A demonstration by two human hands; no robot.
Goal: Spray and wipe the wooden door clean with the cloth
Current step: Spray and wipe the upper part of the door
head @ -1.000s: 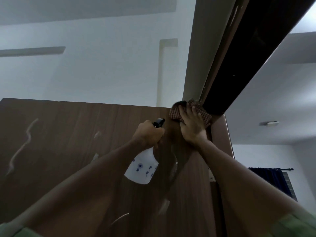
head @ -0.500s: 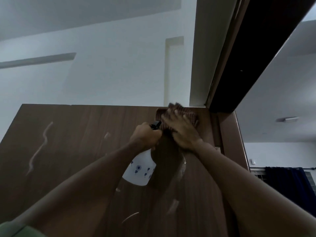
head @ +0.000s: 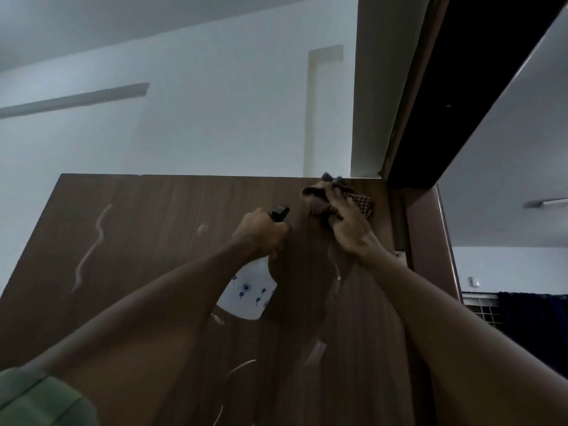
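A dark brown wooden door (head: 147,241) fills the lower half of the view, seen from below, with pale streaks on its face. My left hand (head: 261,233) grips the neck of a white spray bottle (head: 250,292) with small blue marks and a black nozzle, held against the door. My right hand (head: 350,229) presses a brown checked cloth (head: 359,201) flat on the door near its top right corner. My fingers cover much of the cloth.
The dark door frame (head: 461,103) runs overhead to the upper right, close to my right hand. A hinge (head: 399,255) shows beside my right wrist. White wall and ceiling lie beyond. A dark blue curtain (head: 531,315) hangs at far right.
My right hand has slid the cloth a little left along the door's top edge, away from the frame. The view has tilted so more of the door's top shows. The bottle hand stays put.
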